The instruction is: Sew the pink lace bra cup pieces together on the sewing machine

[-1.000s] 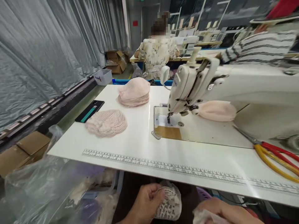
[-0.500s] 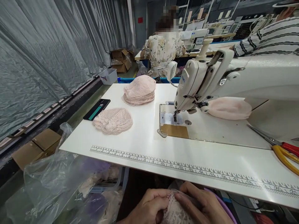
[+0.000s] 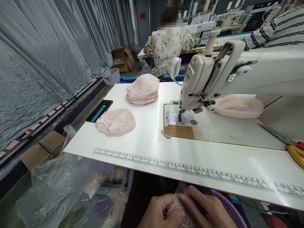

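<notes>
Below the table's front edge, my left hand (image 3: 162,211) and my right hand (image 3: 205,205) pinch a pale pink lace piece (image 3: 181,210) between them. Much of the lace is hidden by the fingers and the bottom of the view. On the white table (image 3: 147,136) lies a single pink lace cup (image 3: 116,122), partly over a black phone (image 3: 99,110) with a green stripe. A stack of similar lace cups (image 3: 142,90) sits farther back. The sewing machine (image 3: 201,82) stands to the right, with no fabric at its needle.
Scissors (image 3: 294,152) with red and yellow handles lie at the right. A smooth pink fabric piece (image 3: 238,106) rests behind the machine's head. Plastic bags (image 3: 59,190) and a purple basket (image 3: 229,207) are below the table. Two people sit at machines ahead.
The view has shifted slightly. My left hand has moved right, closer to my right hand, and its thumb now lies across the lace.
</notes>
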`<action>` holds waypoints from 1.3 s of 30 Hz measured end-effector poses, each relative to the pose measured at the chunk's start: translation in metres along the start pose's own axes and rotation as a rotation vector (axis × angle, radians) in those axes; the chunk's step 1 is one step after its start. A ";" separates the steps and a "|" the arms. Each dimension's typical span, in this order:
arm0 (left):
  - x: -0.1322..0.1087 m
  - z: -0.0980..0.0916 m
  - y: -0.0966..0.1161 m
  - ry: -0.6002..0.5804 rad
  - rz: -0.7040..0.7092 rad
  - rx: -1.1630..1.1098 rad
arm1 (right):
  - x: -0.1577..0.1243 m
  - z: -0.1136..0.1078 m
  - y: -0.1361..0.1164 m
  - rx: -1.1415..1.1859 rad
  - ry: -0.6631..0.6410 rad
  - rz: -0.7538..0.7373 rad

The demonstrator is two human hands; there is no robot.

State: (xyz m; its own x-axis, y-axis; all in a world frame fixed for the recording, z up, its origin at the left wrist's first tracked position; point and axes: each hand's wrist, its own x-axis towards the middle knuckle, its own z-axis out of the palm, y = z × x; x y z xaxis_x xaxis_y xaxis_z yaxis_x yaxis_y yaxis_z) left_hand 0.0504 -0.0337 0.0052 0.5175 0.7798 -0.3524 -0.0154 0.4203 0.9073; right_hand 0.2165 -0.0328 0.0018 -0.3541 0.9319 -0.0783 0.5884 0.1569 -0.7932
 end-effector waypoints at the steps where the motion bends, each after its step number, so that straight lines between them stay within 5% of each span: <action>1: 0.000 -0.001 -0.001 0.014 0.000 0.047 | 0.001 0.001 0.003 -0.040 0.007 -0.029; 6: -0.004 -0.010 0.009 0.000 -0.083 0.076 | -0.001 -0.006 0.014 -0.359 0.110 -0.140; 10: -0.007 -0.017 0.019 -0.095 -0.153 -0.068 | -0.011 -0.007 0.011 -0.309 0.143 -0.185; 15: -0.007 -0.017 0.024 -0.117 -0.153 0.103 | -0.016 0.013 0.016 -0.437 0.228 -0.382; 21: -0.012 -0.022 0.019 -0.024 -0.274 0.197 | -0.022 0.010 0.028 -0.225 0.199 -0.269; 29: -0.011 -0.028 0.027 -0.219 -0.298 0.279 | -0.016 -0.022 0.005 0.194 -0.389 -0.042; 35: -0.009 -0.033 0.031 -0.184 -0.297 0.233 | -0.005 -0.032 0.016 0.293 -0.556 0.056; 39: -0.011 -0.037 0.026 -0.125 -0.324 0.188 | -0.011 -0.029 0.015 0.367 -0.485 0.138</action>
State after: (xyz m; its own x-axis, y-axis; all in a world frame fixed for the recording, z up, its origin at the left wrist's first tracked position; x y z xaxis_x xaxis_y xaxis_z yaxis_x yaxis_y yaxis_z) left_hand 0.0124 -0.0142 0.0239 0.5701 0.5534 -0.6072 0.3171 0.5336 0.7840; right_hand 0.2503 -0.0316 0.0087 -0.6330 0.6677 -0.3917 0.3948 -0.1568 -0.9053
